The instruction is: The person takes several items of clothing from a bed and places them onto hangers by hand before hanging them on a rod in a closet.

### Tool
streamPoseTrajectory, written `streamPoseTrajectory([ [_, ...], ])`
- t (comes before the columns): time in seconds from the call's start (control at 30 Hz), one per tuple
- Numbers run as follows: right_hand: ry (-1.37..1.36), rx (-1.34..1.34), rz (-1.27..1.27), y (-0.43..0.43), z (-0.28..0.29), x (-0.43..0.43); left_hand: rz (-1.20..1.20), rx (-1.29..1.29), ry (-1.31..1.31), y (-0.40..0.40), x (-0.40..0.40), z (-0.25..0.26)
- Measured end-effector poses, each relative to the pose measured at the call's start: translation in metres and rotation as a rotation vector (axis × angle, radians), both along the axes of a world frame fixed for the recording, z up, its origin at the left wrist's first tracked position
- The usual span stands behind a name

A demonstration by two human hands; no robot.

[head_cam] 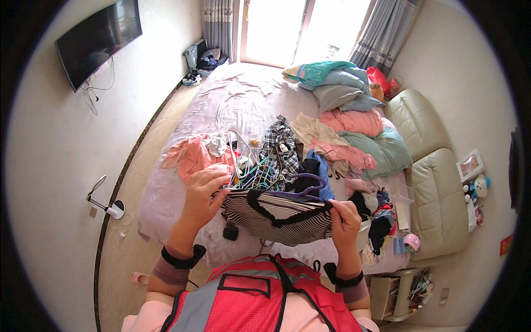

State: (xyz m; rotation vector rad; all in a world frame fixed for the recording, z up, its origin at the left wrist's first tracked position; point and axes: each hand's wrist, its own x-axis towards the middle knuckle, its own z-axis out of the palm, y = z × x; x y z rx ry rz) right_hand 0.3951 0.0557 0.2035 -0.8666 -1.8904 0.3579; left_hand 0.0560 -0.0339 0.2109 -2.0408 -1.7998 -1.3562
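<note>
A black-and-white striped garment (286, 232) with a black V-shaped neckline is stretched between my hands, above the near side of the bed. My left hand (207, 193) grips its left shoulder edge, and my right hand (345, 216) pinches its right edge. A purple hanger (309, 187) sits at the neckline, its hook pointing away from me. Just beyond lie several loose hangers (259, 172) in a heap, partly hidden by the garment. A black-and-white checked garment (282, 145) lies beside them, and a coral-pink garment (191, 159) is to their left.
The bed (236, 95) carries pillows (377, 151) and more clothes (379, 224) along its right side. A beige padded headboard (435, 199) borders it. An open drawer (381, 294) stands at lower right. On the left floor is a white lamp (116, 209); an open suitcase (199, 56) is farther back.
</note>
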Motion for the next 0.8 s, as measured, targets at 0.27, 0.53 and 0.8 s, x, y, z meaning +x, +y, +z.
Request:
streamPoseTrajectory([
  [0.27,0.064,-0.04,0.041,-0.003,0.005,-0.004,-0.125,-0.068,-0.005,0.009,0.019,0.009],
  [0.53,0.072,-0.091,0.082,-0.004,-0.003,-0.01,-0.139,0.016,0.013,0.014,0.035,0.019],
  [0.8,0.021,-0.031,0.089,0.001,0.006,-0.014,-0.107,0.119,-0.047,0.015,0.033,0.018],
])
